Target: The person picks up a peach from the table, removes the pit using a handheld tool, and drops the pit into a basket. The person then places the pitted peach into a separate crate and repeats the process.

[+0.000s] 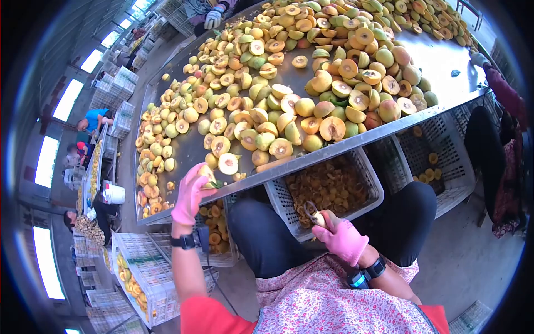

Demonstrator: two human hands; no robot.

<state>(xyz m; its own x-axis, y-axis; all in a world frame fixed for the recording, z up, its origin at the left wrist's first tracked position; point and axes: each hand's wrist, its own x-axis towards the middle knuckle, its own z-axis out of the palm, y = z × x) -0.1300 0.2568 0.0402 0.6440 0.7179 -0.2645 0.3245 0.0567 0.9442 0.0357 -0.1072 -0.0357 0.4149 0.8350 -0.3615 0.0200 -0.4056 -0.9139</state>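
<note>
My left hand (192,195), in a pink glove, is closed on a halved fruit (207,173) at the near edge of the metal table (245,186). A green leaf (216,184) shows beside its fingers. Over the crate of pits and scraps (328,186), my right hand (342,238), also in a pink glove, grips a tool with a pale handle and a metal loop (312,211). Many halved yellow-orange fruits (261,117) are heaped across the table.
A crate with some fruit (439,145) stands below the table at right, another crate (144,278) at lower left. A co-worker's gloved hand (213,18) is across the table; another person's sleeve (503,94) is at right. More people and stacked crates (119,89) are at far left.
</note>
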